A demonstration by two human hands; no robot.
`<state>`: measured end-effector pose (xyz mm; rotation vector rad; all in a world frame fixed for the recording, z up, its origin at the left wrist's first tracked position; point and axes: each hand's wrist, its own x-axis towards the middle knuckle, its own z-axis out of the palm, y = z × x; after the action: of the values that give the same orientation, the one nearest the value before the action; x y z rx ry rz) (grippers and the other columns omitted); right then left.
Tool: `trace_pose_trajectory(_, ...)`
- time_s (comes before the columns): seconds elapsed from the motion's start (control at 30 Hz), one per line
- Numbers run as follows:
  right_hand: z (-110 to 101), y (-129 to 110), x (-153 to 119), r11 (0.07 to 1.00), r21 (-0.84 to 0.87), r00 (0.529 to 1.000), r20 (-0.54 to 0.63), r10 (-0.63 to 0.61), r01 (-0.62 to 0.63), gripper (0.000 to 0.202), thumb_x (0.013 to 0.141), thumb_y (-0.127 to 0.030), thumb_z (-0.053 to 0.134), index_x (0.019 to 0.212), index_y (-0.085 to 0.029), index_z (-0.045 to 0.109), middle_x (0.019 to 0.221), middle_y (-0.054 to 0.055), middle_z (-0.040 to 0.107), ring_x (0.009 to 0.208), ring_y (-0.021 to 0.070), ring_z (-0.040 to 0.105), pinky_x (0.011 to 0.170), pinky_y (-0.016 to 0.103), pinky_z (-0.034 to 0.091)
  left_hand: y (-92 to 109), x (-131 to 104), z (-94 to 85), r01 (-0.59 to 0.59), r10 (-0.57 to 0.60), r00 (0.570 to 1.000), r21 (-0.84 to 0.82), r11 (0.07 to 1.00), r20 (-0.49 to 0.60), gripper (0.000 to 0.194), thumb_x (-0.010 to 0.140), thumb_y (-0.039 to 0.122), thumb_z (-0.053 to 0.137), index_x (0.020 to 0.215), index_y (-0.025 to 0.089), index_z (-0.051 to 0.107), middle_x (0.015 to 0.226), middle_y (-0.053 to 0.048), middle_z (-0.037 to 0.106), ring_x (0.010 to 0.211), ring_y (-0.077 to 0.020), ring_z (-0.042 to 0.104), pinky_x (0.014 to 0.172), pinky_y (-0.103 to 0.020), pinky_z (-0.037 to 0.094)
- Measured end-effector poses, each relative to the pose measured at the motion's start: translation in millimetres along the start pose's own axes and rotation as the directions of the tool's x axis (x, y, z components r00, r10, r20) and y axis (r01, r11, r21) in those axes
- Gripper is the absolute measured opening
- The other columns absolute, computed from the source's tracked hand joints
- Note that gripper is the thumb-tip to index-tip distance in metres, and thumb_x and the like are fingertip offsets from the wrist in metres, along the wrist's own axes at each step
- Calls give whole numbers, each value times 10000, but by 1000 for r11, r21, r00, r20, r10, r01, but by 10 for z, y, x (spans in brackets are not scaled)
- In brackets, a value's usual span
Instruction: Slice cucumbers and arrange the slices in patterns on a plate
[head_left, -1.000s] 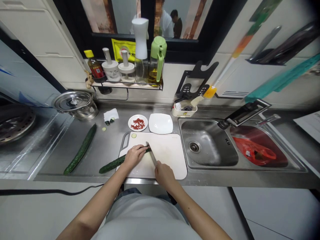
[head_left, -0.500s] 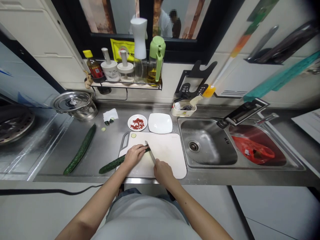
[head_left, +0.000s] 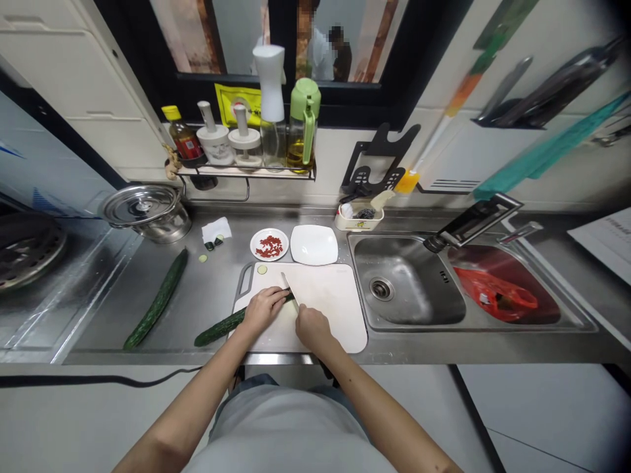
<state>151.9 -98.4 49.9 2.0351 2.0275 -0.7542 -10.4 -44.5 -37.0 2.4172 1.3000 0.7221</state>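
A green cucumber (head_left: 220, 330) lies slantwise over the left part of the white cutting board (head_left: 340, 309), its lower end reaching past the board. My left hand (head_left: 263, 309) is closed over the cucumber near its upper right end. In my right hand (head_left: 313, 326) is a knife (head_left: 290, 287), its blade beside the cucumber's end, close to my left fingertips. Pale cut cucumber shows in part below the blade; my hands hide the rest. One round cucumber slice (head_left: 262, 269) rests at the board's upper left corner.
A second cucumber (head_left: 156, 299) lies left on the steel counter. Behind the board stand a plate of red pieces (head_left: 269, 257) and a white plate (head_left: 314, 244). A lidded pot (head_left: 148, 213) is back left; the sink (head_left: 409, 325) is right. Bottles line a rack (head_left: 246, 173).
My right hand has shifted slightly left and up with the knife, and the blade stands steeper, nearer my left fingers. My left hand stays on the cucumber. The whole view has tilted slightly.
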Motion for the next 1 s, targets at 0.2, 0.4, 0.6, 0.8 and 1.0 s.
trace_pose_trajectory(0.2,18,-14,23,1000,9,1000,-9,-6,6,301,911,-135,340,1095,-105,577,986,160,680,970,234,642,765,295,443,-4,-4,10,10,-10,1000,10,1000,0,268,914,298,499,1107,277,684,1099,-36,666,945,-159,615,869,-301,502)
trace_pose_trajectory(0.4,39,63,-198,1000,-10,1000,19,10,-9,306,911,-122,331,1086,-101,581,941,162,684,957,241,644,739,292,434,25,8,-14,18,-18,1000,-17,1000,10,269,916,294,496,1115,281,676,1069,-32,674,954,-162,612,847,-294,503)
trace_pose_trajectory(0.6,31,104,-332,999,-10,997,67,41,-41,291,915,-133,341,1084,-112,578,944,154,683,960,233,642,736,285,426,62,20,-43,36,-35,999,-32,999,25,270,925,298,479,1110,267,673,1073,-30,676,951,-164,614,851,-297,498)
trace_pose_trajectory(0.8,54,90,-265,1000,-19,999,42,23,-22,291,906,-121,346,1076,-111,582,942,155,682,959,233,643,745,287,430,40,17,-31,27,-27,999,-29,999,24,271,923,294,482,1114,256,671,1073,-36,676,953,-166,611,854,-303,499)
trace_pose_trajectory(1.0,82,51,-102,1000,-20,1000,8,14,-14,312,894,-99,333,1073,-110,588,950,163,680,974,234,638,756,291,438,12,8,-7,13,-13,1000,-19,1000,13,271,915,285,490,1116,267,671,1087,-33,673,963,-166,613,864,-306,503)
